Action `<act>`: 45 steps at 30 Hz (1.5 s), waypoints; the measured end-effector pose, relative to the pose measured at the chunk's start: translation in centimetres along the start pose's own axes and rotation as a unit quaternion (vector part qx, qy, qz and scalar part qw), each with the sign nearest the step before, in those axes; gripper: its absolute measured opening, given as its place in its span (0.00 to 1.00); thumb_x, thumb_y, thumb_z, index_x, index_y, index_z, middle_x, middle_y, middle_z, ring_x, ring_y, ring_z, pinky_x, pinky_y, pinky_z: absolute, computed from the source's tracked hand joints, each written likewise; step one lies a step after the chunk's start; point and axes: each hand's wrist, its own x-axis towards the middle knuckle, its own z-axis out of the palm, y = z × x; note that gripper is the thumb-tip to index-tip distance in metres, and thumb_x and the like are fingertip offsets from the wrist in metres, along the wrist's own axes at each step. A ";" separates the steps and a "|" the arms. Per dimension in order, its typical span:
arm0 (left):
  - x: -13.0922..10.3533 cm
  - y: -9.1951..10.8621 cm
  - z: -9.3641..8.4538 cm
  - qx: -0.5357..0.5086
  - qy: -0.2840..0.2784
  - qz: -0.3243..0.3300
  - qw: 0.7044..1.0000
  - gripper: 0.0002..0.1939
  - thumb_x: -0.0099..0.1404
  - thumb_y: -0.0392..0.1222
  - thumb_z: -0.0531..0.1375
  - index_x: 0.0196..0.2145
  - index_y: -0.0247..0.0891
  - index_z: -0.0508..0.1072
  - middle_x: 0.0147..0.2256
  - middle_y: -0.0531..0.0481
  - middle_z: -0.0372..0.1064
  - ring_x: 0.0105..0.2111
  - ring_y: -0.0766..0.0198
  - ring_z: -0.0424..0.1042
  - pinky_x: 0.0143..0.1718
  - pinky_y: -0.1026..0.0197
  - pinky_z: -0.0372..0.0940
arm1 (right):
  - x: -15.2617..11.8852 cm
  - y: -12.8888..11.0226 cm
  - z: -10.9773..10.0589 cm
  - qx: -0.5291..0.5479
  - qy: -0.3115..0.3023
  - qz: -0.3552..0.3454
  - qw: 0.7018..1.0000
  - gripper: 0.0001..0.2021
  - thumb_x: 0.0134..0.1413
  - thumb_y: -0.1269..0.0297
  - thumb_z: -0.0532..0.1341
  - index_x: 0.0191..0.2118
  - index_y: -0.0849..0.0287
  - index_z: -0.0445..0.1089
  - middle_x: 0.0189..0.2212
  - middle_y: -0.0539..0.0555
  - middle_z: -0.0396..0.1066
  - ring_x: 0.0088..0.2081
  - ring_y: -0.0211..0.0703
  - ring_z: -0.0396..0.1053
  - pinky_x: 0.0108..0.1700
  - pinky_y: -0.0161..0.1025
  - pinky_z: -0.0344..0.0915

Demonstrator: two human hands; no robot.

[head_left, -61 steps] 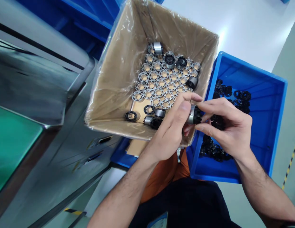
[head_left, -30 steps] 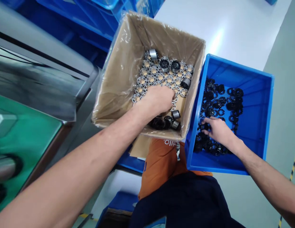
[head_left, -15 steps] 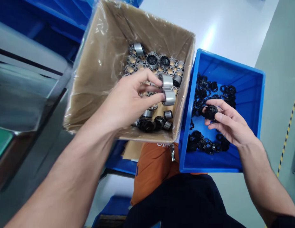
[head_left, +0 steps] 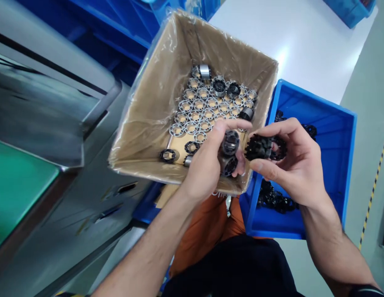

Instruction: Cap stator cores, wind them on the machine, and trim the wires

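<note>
Two metal cylinders with black toothed ends (head_left: 231, 142) sit side by side in my left hand (head_left: 207, 165), which is closed around them above the lined box. Close beside it, my right hand (head_left: 303, 165) grips black toothed plastic rings (head_left: 261, 147) between thumb and fingers; they look stacked end to end. The two hands nearly meet over the shared edge of the boxes. Below lies the plastic-lined cardboard box (head_left: 155, 103), where ring-shaped metal cores (head_left: 196, 115) stand in rows. A few black-ended cylinders (head_left: 219, 86) rest on top of them or nearby.
A blue bin (head_left: 334, 165) holding black plastic rings (head_left: 272, 196) stands to the right of the box. To the left is a metal machine or cabinet (head_left: 96, 111) with a green surface (head_left: 21, 185). Another blue bin (head_left: 349, 12) is at the upper right.
My hands have come together from over the box and the bin. My left hand has turned so the cylinders' black ends face up. The view has shifted left.
</note>
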 end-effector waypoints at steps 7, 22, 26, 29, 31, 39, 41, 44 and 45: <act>-0.7 -1.1 -0.5 0.007 -0.048 -0.013 0.999 0.28 0.88 0.70 0.52 0.49 0.45 0.79 0.31 0.51 0.75 0.29 0.58 0.74 0.33 0.55 0.72 | 0.0 2.3 2.0 0.088 0.043 -0.015 0.995 0.32 0.60 0.36 0.83 0.44 0.47 0.64 0.53 0.53 0.87 0.44 0.49 0.88 0.35 0.45 0.87; -1.2 -0.2 0.1 0.015 -0.037 0.010 0.999 0.28 0.89 0.69 0.53 0.65 0.48 0.78 0.31 0.51 0.73 0.28 0.58 0.73 0.30 0.56 0.71 | -0.9 2.0 1.5 -0.009 0.029 -0.039 0.999 0.16 0.65 0.54 0.83 0.46 0.50 0.79 0.62 0.56 0.88 0.30 0.39 0.80 0.30 0.41 0.80; -1.3 -0.6 -0.1 0.009 -0.029 0.026 0.999 0.25 0.88 0.66 0.55 0.66 0.48 0.77 0.32 0.52 0.73 0.28 0.59 0.73 0.28 0.58 0.68 | -0.7 2.2 1.0 -0.035 -0.014 -0.025 0.999 0.23 0.67 0.58 0.82 0.64 0.46 0.81 0.60 0.52 0.87 0.25 0.31 0.72 0.33 0.39 0.80; -1.3 -1.1 -0.4 0.012 -0.035 0.044 0.998 0.27 0.89 0.66 0.54 0.69 0.47 0.75 0.33 0.52 0.73 0.27 0.61 0.71 0.28 0.59 0.67 | -0.4 2.2 0.6 -0.061 0.009 -0.082 0.995 0.20 0.63 0.60 0.85 0.58 0.46 0.86 0.50 0.49 0.86 0.28 0.32 0.72 0.36 0.39 0.78; -1.2 -1.4 -0.6 0.009 -0.045 0.057 0.997 0.26 0.89 0.64 0.54 0.71 0.47 0.74 0.33 0.52 0.73 0.27 0.61 0.71 0.29 0.58 0.68 | -0.3 2.2 0.5 -0.052 0.026 -0.099 0.993 0.19 0.62 0.60 0.85 0.57 0.46 0.87 0.49 0.49 0.85 0.29 0.32 0.71 0.34 0.39 0.74; -1.0 -1.4 -1.2 0.040 -0.063 0.113 0.991 0.21 0.87 0.55 0.58 0.69 0.50 0.78 0.58 0.48 0.80 0.50 0.54 0.79 0.50 0.53 0.79 | -0.7 2.5 0.8 -0.038 0.003 -0.076 0.996 0.21 0.63 0.64 0.83 0.59 0.46 0.87 0.56 0.53 0.85 0.27 0.32 0.69 0.30 0.39 0.74; -1.1 -1.4 -1.2 0.047 -0.057 0.120 0.990 0.22 0.89 0.58 0.55 0.68 0.49 0.78 0.58 0.46 0.79 0.51 0.53 0.80 0.54 0.52 0.79 | -0.6 2.6 0.7 -0.043 0.003 -0.082 0.996 0.20 0.63 0.63 0.83 0.58 0.46 0.88 0.58 0.54 0.86 0.27 0.33 0.69 0.30 0.39 0.75; -1.3 -1.4 -1.1 0.056 -0.044 0.117 0.990 0.23 0.90 0.61 0.53 0.67 0.48 0.78 0.56 0.46 0.78 0.49 0.54 0.80 0.53 0.52 0.78 | -0.6 2.6 0.6 -0.038 0.005 -0.086 0.996 0.21 0.62 0.64 0.84 0.58 0.44 0.89 0.56 0.52 0.86 0.28 0.32 0.69 0.31 0.38 0.77; -1.3 -1.4 -1.1 0.057 -0.045 0.116 0.991 0.23 0.91 0.61 0.53 0.68 0.49 0.78 0.54 0.46 0.78 0.47 0.55 0.80 0.51 0.53 0.78 | -0.6 2.5 0.6 -0.035 0.005 -0.089 0.995 0.22 0.61 0.65 0.84 0.58 0.44 0.89 0.55 0.52 0.86 0.28 0.32 0.69 0.31 0.38 0.77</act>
